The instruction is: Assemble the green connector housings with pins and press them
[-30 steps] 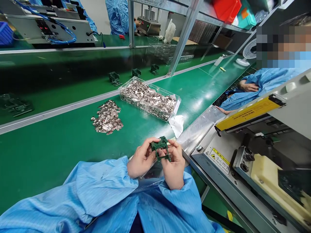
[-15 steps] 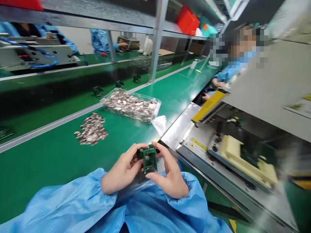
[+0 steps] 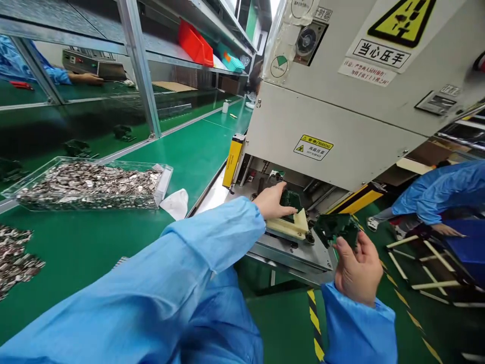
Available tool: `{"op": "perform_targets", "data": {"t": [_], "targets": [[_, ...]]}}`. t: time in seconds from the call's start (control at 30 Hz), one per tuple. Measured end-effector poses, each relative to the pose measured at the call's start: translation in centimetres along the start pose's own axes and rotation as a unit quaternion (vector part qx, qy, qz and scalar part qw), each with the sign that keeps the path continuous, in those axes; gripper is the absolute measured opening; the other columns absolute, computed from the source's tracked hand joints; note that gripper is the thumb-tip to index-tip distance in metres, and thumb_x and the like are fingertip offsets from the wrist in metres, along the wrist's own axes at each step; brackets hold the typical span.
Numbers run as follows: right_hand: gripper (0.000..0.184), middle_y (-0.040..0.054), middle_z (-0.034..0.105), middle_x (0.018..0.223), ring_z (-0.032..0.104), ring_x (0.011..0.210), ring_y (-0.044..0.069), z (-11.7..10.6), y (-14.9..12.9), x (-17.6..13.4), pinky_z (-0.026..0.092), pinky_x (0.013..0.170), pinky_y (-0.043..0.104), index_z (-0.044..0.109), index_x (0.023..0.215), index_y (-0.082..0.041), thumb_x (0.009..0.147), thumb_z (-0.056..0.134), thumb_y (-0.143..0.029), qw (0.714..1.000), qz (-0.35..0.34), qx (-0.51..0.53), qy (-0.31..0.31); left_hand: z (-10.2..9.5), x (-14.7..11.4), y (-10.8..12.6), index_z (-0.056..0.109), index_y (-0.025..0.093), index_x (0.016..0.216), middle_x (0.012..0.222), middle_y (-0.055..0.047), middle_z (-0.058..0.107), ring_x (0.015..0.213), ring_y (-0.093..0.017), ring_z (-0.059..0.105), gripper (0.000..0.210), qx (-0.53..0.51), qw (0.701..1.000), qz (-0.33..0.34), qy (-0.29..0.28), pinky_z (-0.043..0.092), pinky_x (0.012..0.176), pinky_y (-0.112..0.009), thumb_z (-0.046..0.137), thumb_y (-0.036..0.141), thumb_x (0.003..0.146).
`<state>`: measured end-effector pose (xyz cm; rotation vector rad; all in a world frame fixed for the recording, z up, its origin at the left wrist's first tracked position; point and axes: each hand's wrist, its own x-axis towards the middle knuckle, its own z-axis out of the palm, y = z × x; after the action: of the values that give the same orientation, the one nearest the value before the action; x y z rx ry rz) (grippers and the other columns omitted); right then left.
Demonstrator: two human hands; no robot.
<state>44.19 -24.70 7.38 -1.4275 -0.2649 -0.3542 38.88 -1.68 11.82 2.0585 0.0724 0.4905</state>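
Green frame (image 3: 335, 227) is in your right hand (image 3: 359, 268), thumb and fingers pinched on its near lower edge; it sits just right of the cream fixture (image 3: 301, 222) as viewed, depth gap not readable. Your hands are apart. Your left hand (image 3: 271, 202) reaches to the fixture, fingers spread over a second green part (image 3: 292, 198) lying there; cannot tell whether the fingertips grip that part or merely rest at it. The fixture is at the front of the grey press (image 3: 280, 114), beneath its housing, with a yellow bar (image 3: 233, 163) upright at the left of the opening. To your left, on the green bench (image 3: 102, 242): a clear tray (image 3: 163, 188) filled with small silvery metal pieces (image 3: 94, 182), a loose heap (image 3: 15, 258) of similar pieces nearer you, partly cut off by the view's edge, and a crumpled white sheet (image 3: 176, 203) just beside the tray's right end. Red bin (image 3: 195, 43) on the shelf above. At far right, a co-worker's blue sleeve (image 3: 443, 189) extends down near a pale tubular frame (image 3: 434, 285), well apart from your right hand.
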Motion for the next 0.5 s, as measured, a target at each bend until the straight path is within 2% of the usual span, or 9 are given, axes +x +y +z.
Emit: {"op": "perform_targets", "data": {"t": [0.07,0.13,0.2,0.27,0.33,0.43,0.5], "targets": [[0.073,0.0136,0.06,0.121,0.056,0.117,0.032,1.0,0.2,1.3,0.043,0.102,0.054,0.058,0.117,-0.016,0.056,0.087,-0.043,0.998,-0.024,-0.027,-0.054,-0.6,0.0,0.1,0.043,0.006,0.138,0.115,-0.022,0.064,0.107,-0.035,0.063,0.09,-0.055,0.998,-0.016,0.018,0.053,0.092,-0.05,0.083,0.035,0.062],[0.068,0.0134,0.064,0.114,0.06,0.111,0.03,2.5,-0.1,2.4,0.048,0.097,0.05,0.059,0.116,-0.016,0.059,0.086,-0.043,0.989,-0.061,-0.057,-0.123,-2.9,-2.1,0.0,0.047,0.007,0.136,0.111,-0.02,0.066,0.099,-0.03,0.066,0.086,-0.102,0.994,-0.007,0.042,0.057,0.085,-0.044,0.083,0.034,0.063],[0.066,0.0118,0.067,0.109,0.062,0.105,0.029,4.4,-0.5,3.4,0.05,0.092,0.049,0.061,0.115,-0.017,0.06,0.085,-0.044,0.968,-0.096,-0.109,-0.207,-6.3,-5.7,-0.4,0.056,0.01,0.128,0.109,-0.016,0.067,0.095,-0.026,0.068,0.073,-0.114,0.993,0.001,0.041,0.059,0.082,-0.04,0.083,0.031,0.064],[0.061,0.0101,0.069,0.104,0.064,0.099,0.029,6.3,-0.8,4.3,0.051,0.088,0.048,0.065,0.112,-0.019,0.06,0.085,-0.045,0.936,-0.106,-0.163,-0.295,-9.7,-10.0,-1.3,0.064,0.015,0.117,0.105,-0.012,0.07,0.092,-0.024,0.069,0.059,-0.086,0.996,-0.01,0.012,0.06,0.081,-0.038,0.084,0.028,0.063],[0.059,0.0094,0.07,0.1,0.064,0.095,0.029,7.9,-0.8,4.9,0.052,0.086,0.049,0.067,0.108,-0.02,0.058,0.085,-0.046,0.909,-0.093,-0.193,-0.357,-12.0,-14.0,-2.7,0.066,0.018,0.115,0.103,-0.01,0.071,0.093,-0.024,0.07,0.055,-0.064,0.996,-0.052,-0.02,0.06,0.085,-0.039,0.083,0.025,0.064],[0.058,0.0102,0.071,0.101,0.064,0.099,0.031,8.5,-0.5,5.3,0.049,0.089,0.051,0.068,0.106,-0.02,0.059,0.084,-0.05,0.9,-0.083,-0.199,-0.379,-12.7,-17.9,-5.4,0.067,0.021,0.115,0.119,-0.013,0.066,0.106,-0.028,0.067,0.055,-0.061,0.988,-0.14,-0.021,0.055,0.094,-0.044,0.084,0.026,0.063],[0.058,0.0102,0.069,0.11,0.061,0.108,0.033,6.8,0.0,5.1,0.045,0.097,0.054,0.068,0.108,-0.021,0.063,0.079,-0.057,0.904,-0.111,-0.218,-0.349,-11.9,-18.7,-7.0,0.068,0.022,0.114,0.136,-0.015,0.055,0.122,-0.032,0.058,0.058,-0.068,0.982,-0.177,-0.013,0.048,0.101,-0.048,0.086,0.03,0.059]]}}
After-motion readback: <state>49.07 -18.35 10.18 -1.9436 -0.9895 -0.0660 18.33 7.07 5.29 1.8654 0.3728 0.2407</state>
